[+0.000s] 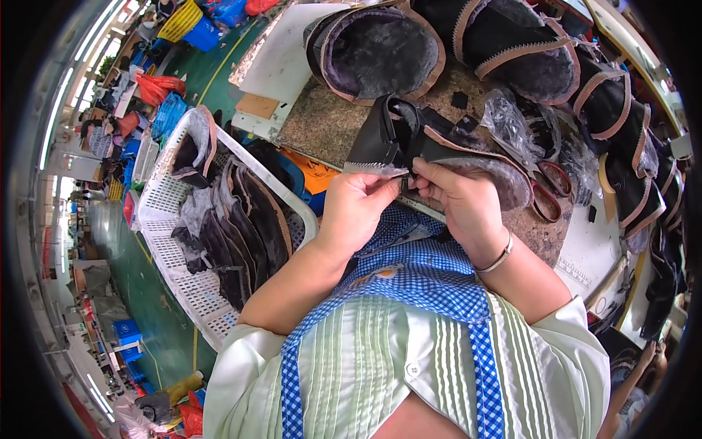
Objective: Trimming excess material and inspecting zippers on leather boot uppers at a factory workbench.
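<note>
A black, fur-lined boot upper (455, 151) with a tan edge and zigzag stitching lies at the table's near edge. My left hand (357, 207) pinches its lower left edge between thumb and fingers. Close beside it, my right hand (462, 199) is also closed on the upper, thumb and fingertips pressed together. A small dark bit shows between the fingertips of both hands; I cannot make out what it is. Just right of my right hand lie scissors (559, 192) with dark red handles, partly under clear plastic wrapping (509, 123).
More fur-lined boot uppers (380, 53) stand along the far and right sides of the speckled tabletop (322, 117). At my left, a white perforated basket (162, 245) holds several dark uppers (248, 219). A brown card piece (256, 106) lies at the table's left. Another person's arm (630, 377) shows at lower right.
</note>
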`<state>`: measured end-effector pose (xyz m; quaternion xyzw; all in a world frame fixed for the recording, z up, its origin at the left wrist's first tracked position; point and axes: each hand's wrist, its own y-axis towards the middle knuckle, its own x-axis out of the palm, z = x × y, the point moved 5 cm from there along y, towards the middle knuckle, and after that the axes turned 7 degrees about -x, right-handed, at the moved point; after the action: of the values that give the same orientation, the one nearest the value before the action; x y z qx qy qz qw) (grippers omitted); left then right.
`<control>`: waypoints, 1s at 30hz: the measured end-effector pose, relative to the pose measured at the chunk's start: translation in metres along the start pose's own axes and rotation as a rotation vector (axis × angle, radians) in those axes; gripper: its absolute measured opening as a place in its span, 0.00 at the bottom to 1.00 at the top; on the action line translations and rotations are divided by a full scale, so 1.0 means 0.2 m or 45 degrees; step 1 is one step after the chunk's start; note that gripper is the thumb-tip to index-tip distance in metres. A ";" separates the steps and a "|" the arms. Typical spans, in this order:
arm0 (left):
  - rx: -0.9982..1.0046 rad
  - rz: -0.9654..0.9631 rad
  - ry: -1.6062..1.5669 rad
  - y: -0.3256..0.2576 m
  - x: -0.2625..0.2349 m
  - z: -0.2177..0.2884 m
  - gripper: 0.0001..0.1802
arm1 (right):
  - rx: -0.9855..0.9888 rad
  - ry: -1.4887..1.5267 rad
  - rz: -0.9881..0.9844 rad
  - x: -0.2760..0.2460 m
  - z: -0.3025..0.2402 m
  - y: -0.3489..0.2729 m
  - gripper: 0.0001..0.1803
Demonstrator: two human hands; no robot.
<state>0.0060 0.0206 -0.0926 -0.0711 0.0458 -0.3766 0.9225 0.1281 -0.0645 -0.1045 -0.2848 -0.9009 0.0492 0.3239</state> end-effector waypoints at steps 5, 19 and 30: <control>-0.021 0.018 0.008 -0.01 0.01 0.03 0.04 | -0.077 -0.094 0.029 0.03 -0.02 -0.02 0.05; 0.032 0.029 0.011 0.01 0.00 0.03 0.04 | -0.192 -0.202 -0.010 0.04 -0.03 -0.04 0.05; -0.090 -0.109 -0.229 0.03 -0.02 -0.01 0.06 | -0.224 -0.310 -0.091 0.02 -0.01 -0.04 0.08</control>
<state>0.0075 0.0268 -0.0950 -0.1390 -0.0271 -0.4061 0.9028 0.1230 -0.0701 -0.0984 -0.2717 -0.9439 -0.0074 0.1877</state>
